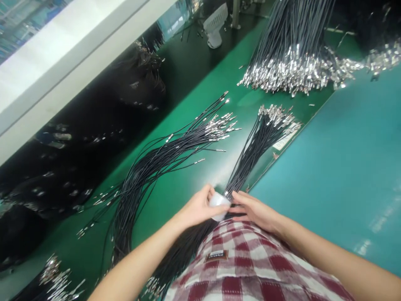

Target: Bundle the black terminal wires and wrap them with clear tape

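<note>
A bundle of thin black wires with silvery metal terminals at its far end lies on the green table, close to my body. My left hand is closed on a small white roll, held against the bundle's near part; the roll looks smooth and slightly blurred. On the other side of the bundle is my right hand, fingers stretched out and a little apart, the tips at the wires beside the roll. Whether those fingertips pinch a wire cannot be made out. To the left, a looser bundle of black wires curves across the table.
A large heap of terminal-ended wires hangs over the far part of the green table. A white label lies under the near bundle's tip. A pale beam crosses the upper left, dark wire masses below it. A white plastic chair stands beyond.
</note>
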Demonstrator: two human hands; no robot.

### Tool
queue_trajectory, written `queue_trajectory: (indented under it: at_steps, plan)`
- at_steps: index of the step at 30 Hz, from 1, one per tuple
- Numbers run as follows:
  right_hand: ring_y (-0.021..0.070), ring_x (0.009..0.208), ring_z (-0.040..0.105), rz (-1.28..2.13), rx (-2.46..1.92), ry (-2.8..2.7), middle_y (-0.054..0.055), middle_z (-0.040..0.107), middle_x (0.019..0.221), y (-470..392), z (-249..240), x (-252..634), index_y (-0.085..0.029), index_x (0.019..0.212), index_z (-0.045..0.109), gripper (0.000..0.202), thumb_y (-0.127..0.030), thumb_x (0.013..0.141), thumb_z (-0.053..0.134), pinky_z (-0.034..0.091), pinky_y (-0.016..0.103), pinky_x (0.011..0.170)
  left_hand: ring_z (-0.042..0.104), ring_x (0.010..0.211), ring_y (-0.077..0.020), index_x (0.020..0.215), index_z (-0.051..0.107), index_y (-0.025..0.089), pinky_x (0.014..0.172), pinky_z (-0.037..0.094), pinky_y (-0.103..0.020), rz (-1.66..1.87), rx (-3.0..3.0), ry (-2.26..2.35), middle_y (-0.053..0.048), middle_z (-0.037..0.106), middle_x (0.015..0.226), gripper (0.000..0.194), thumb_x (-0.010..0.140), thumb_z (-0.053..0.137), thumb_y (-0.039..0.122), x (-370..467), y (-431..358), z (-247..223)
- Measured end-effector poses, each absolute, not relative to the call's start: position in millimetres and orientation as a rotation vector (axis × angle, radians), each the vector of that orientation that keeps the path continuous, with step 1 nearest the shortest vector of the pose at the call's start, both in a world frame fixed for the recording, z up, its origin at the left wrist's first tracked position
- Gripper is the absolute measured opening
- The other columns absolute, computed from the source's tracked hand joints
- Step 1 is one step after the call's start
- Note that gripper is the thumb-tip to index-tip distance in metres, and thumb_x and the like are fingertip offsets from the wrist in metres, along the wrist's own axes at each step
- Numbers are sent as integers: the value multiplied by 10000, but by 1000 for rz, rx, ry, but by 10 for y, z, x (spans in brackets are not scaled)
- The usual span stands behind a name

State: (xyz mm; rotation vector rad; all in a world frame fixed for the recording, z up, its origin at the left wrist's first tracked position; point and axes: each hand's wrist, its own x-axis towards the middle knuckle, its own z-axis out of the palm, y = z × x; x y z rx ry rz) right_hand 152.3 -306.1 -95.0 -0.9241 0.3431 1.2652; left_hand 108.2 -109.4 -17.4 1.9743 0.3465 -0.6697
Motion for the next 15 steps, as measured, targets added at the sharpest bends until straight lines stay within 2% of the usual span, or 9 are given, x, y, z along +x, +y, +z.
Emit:
queue_trajectory:
  at_steps: [3, 6, 9, 12, 15]
  plan:
    - [216, 846, 636, 1299, -914, 296, 26, 663, 908, -3119, -857, 1508, -222, 913, 569, 536, -666, 691, 772, 517, 323, 714, 514, 600, -119, 962, 551, 181, 578, 400, -238, -609, 1870, 331, 27, 562, 669, 436, 861, 545, 605, 1010, -1252, -237]
    - [231, 895, 641, 1360, -1090, 342, 47, 681, 979, -3082, -866, 1549, -230, 1007, 590, 579, -562, 618, 861, 525, 335, 723, 570, 703, -155, 830, 585, 168, 674, 451, -269, -439, 1929, 470, -14, 613, 706, 487, 866, 496, 646, 1068, -1252, -573]
    - [238, 895, 643, 1403, -1311, 312, 68, 694, 907, -2979, -922, 1598, -199, 896, 632, 472, -472, 598, 875, 523, 330, 727, 603, 839, -190, 823, 639, 153, 778, 473, -300, -576, 1807, 486, -54, 683, 859, 596, 841, 464, 723, 1130, -1227, -875]
    - [213, 754, 637, 1427, -1319, 201, 55, 687, 762, -2894, -983, 1636, -185, 759, 642, 336, -387, 577, 840, 494, 293, 645, 598, 718, -177, 873, 659, 146, 667, 480, -299, -684, 1616, 535, -55, 687, 817, 695, 803, 437, 800, 1139, -1219, -949]
    - [187, 649, 602, 1454, -1282, 104, 23, 670, 683, -2864, -1043, 1669, -192, 724, 682, 214, -236, 529, 756, 437, 264, 560, 550, 581, -143, 861, 638, 141, 548, 437, -269, -712, 1508, 573, -28, 646, 694, 678, 742, 543, 802, 1134, -1192, -898]
